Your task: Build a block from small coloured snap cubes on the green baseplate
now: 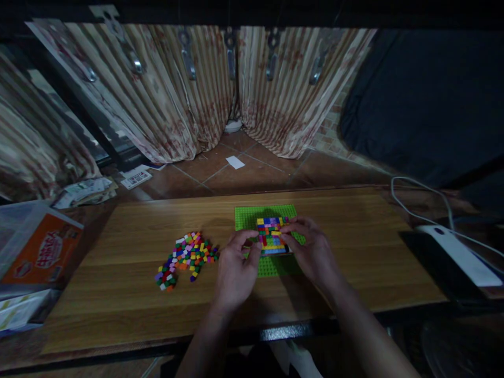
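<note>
A block build of small multicoloured toy bricks (271, 244) stands on a green studded baseplate (271, 268), in the middle of the table. At its left edge, the thumb and forefinger of my left hand (237, 270) are closed against the side of the build. From the right, my right hand (315, 252) reaches over it, with thumb and forefinger pinched at a yellow brick (276, 233) on the top face. Part of the build's right side is hidden by the right fingers. To the left of my left hand lies a loose pile of coloured bricks (191, 252).
The wooden table (129, 310) has a dark front edge. An orange-labelled box (41, 247) stands at the left. On the right are a white power strip (460, 254) with a cable and a dark flat panel (429, 262). Curtains (177, 105) hang behind.
</note>
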Demonstrator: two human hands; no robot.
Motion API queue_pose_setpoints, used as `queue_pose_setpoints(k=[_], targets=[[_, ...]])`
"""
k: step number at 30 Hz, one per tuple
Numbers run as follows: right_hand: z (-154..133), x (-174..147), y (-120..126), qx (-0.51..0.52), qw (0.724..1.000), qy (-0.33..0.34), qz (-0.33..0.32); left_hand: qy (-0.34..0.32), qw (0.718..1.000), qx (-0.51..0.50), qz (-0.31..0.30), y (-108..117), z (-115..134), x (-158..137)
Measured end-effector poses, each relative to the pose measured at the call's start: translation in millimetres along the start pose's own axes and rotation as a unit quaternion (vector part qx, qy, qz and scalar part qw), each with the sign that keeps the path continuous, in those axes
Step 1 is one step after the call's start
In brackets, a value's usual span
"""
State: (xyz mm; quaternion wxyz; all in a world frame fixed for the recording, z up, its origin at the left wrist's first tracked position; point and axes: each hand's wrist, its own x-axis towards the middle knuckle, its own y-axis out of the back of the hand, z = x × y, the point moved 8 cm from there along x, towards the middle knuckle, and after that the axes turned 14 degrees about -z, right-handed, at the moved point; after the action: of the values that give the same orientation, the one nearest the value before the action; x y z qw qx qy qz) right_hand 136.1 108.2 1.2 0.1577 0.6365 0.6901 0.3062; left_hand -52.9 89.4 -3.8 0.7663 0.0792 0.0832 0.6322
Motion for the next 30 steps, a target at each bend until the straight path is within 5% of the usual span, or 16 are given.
queue_pose_setpoints(k=[12, 15, 21, 30], targets=[[16.1, 7.7, -8.2, 0.141, 0.989, -0.042, 0.023, -0.079, 0.974, 0.208, -0.043, -21.4, 11.7, -0.2], [23.2, 8.7, -12.6, 0.229, 0.969, -0.087, 0.033, -0.079, 0.960, 0.264, -0.045, -27.4, 8.2, -1.2], [32.8, 4.1, -28.8, 0.421, 0.887, -0.182, 0.058, -0.076, 0.932, 0.353, -0.039, -33.2, 6.0, -3.4], [30.8, 4.7, -30.5, 0.443, 0.876, -0.172, 0.085, -0.062, 0.880, 0.470, -0.025, -42.1, 13.4, -6.2]])
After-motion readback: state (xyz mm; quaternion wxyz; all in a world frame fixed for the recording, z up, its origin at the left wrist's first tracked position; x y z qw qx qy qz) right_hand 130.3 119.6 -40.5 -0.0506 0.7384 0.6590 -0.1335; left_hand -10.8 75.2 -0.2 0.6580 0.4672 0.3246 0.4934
